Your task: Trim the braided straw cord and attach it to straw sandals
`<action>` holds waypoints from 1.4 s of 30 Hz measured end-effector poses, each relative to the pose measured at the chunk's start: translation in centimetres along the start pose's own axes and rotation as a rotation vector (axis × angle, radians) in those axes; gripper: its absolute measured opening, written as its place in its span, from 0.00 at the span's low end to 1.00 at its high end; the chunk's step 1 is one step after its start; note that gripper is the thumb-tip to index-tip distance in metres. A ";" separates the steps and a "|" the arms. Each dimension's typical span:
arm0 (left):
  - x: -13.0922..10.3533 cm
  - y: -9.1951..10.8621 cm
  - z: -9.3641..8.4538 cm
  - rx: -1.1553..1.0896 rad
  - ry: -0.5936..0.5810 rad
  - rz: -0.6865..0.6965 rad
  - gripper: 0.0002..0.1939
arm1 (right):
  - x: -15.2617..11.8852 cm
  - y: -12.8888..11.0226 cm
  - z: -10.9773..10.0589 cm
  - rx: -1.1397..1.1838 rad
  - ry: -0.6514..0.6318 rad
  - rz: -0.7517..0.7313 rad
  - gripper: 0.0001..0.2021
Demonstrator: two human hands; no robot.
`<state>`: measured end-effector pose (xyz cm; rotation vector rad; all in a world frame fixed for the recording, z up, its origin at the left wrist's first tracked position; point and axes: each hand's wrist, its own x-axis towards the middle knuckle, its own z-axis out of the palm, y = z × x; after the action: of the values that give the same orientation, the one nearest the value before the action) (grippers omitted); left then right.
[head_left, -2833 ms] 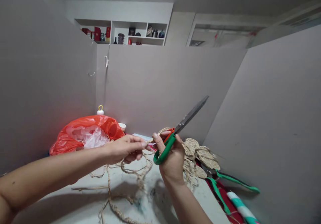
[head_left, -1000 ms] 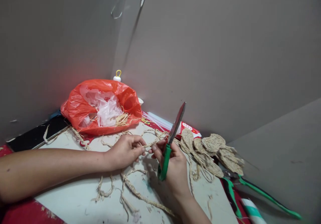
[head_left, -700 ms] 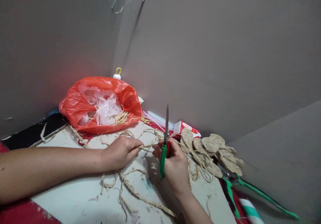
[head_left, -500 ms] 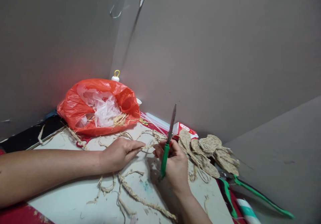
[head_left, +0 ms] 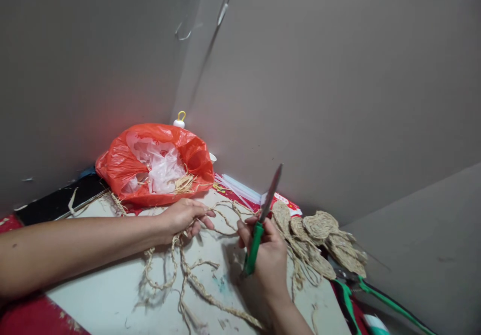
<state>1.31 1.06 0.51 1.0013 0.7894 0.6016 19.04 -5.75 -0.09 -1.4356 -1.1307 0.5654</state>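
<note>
My left hand is closed on a thin strand of twisted straw cord, with its fingers partly curled. The cord runs across toward my right hand. That hand is wrapped around green-handled scissors, whose blades point up and away; its thumb and fingertips are close to the cord, and whether they pinch it I cannot tell. Below my left hand, a thicker braided straw rope and loose looped ends lie on the white board.
An orange plastic bag holding white plastic and straw sits at the back left. To the right lie several woven straw pieces and green-handled pliers. A red-and-white box and pale sticks rest near the grey wall.
My left hand has turned and its fingers have spread a little, lifting a loop of cord below it. The scissors tilt further right. The whole view has shifted slightly.
</note>
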 end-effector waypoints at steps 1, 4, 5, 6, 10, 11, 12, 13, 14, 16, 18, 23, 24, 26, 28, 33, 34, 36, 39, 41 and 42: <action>0.0 0.0 0.0 -0.020 0.005 0.010 0.12 | -0.3 0.2 0.3 0.004 -0.036 0.003 0.15; 0.0 -0.2 0.0 -0.056 -0.040 0.025 0.10 | -0.7 0.7 0.9 -0.020 -0.106 -0.002 0.13; 0.0 -0.2 0.0 -0.055 -0.066 0.024 0.10 | -0.7 0.8 0.9 -0.035 -0.103 -0.003 0.12; 0.0 -0.3 0.0 -0.046 -0.090 0.022 0.11 | -0.7 0.8 0.9 -0.041 -0.089 0.002 0.13; -0.2 -0.7 0.1 0.077 -0.198 -0.009 0.17 | -0.1 0.7 0.5 0.033 0.000 0.056 0.17; -0.3 -0.9 0.2 0.121 -0.233 -0.032 0.18 | 0.0 0.7 0.4 0.048 0.022 0.076 0.18; -0.4 -1.0 0.3 0.163 -0.264 -0.056 0.19 | 0.1 0.6 0.3 0.059 0.033 0.096 0.18; -0.5 -1.2 0.4 0.197 -0.290 -0.076 0.20 | 0.2 0.5 0.3 0.066 0.034 0.114 0.18; -0.6 -1.3 0.5 0.223 -0.306 -0.090 0.21 | 0.1 0.5 0.2 0.074 0.027 0.126 0.18; -0.8 -1.6 0.8 0.261 -0.305 -0.097 0.21 | 0.0 0.3 0.3 0.105 -0.004 0.125 0.17; -1.0 -1.7 1.1 0.308 -0.275 -0.080 0.20 | -0.2 0.1 0.4 0.148 -0.033 0.101 0.16; -1.3 -2.0 1.2 0.353 -0.278 0.100 0.17 | -0.8 -0.7 0.8 0.202 -0.081 0.098 0.15; -1.4 -2.0 1.2 0.352 -0.292 0.121 0.17 | -0.9 -0.9 0.9 0.204 -0.095 0.107 0.15; -1.6 -1.8 1.2 0.349 -0.295 0.160 0.19 | -1.0 -1.0 1.0 0.186 -0.105 0.112 0.15; -1.8 -1.5 1.4 0.333 -0.258 0.229 0.18 | -1.1 -1.1 1.0 0.139 -0.098 0.096 0.15; -1.9 -0.9 1.6 0.296 -0.134 0.341 0.15 | -0.9 -1.0 0.7 0.085 -0.092 0.076 0.15; -1.9 -0.8 1.6 0.296 -0.126 0.342 0.14 | -0.9 -0.9 0.7 0.091 -0.092 0.078 0.15; -1.9 -0.7 1.6 0.325 -0.107 0.333 0.11 | -0.9 -0.7 0.6 0.105 -0.086 0.084 0.15; -1.8 -0.5 1.4 0.366 -0.061 0.285 0.13 | -1.0 -0.5 0.6 0.110 -0.081 0.094 0.15; -1.6 -0.5 1.2 0.332 -0.040 0.232 0.14 | -1.1 -0.6 0.6 0.094 -0.070 0.083 0.14; -1.5 -0.5 1.1 0.296 -0.042 0.207 0.15 | -1.1 -0.7 0.7 0.083 -0.067 0.073 0.14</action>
<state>1.36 -0.84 0.86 1.3752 0.7564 0.6497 17.77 -6.47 0.10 -1.3998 -1.0977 0.7088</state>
